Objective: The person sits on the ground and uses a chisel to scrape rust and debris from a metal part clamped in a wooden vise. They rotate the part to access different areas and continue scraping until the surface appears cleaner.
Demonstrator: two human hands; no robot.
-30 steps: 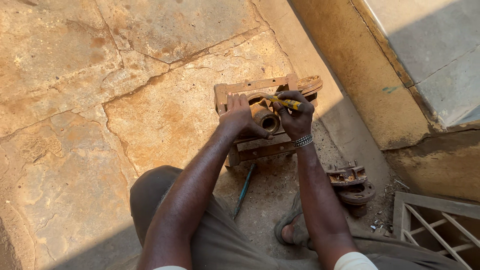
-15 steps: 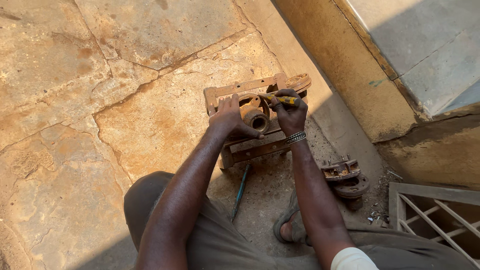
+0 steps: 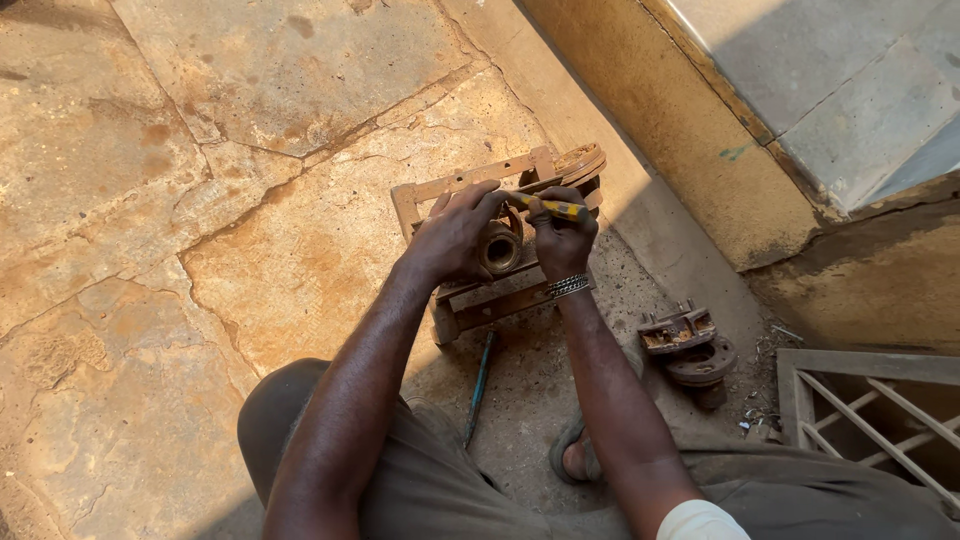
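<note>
Head view looks straight down on our two hands at work over a rusty, dirt-caked metal frame assembly (image 3: 470, 255) that lies on the cracked stone-slab floor (image 3: 250, 200), close to the foot of the ochre plastered wall (image 3: 650, 130) along the floor's right edge.

Our right fingers (image 3: 555, 205) are curled tight around a slim yellow-handled tool with a dark band (image 3: 548, 207), gripped like a pen, its tip aimed left toward the middle of the frame. Our left fingers (image 3: 475, 200) spread half open and press flat across the frame's upper bar, the fingertips touching the tool's tip; they pin the frame down and clasp nothing. Just below them sits a short rusty cylindrical sleeve (image 3: 500, 247) set into the frame.

We judge the frame heavy, stiff and gritty, unlikely to slip but rough on skin; its straight side bars look the soundest places to take hold. The tool seems light and rigid, best held near its front end.

Outward, our left hand (image 3: 455, 240) bends down at the wrist, the forearm running up from our left knee. Our right hand (image 3: 560, 235) carries a metal bangle (image 3: 568, 287) at the wrist, its forearm nearly vertical in the picture.

A thin bluish-green rod (image 3: 480, 385) lies below the frame, a second rusty round flanged part (image 3: 690, 345) well to the right, and a grey metal grille (image 3: 870, 410) at the lower right corner.
</note>
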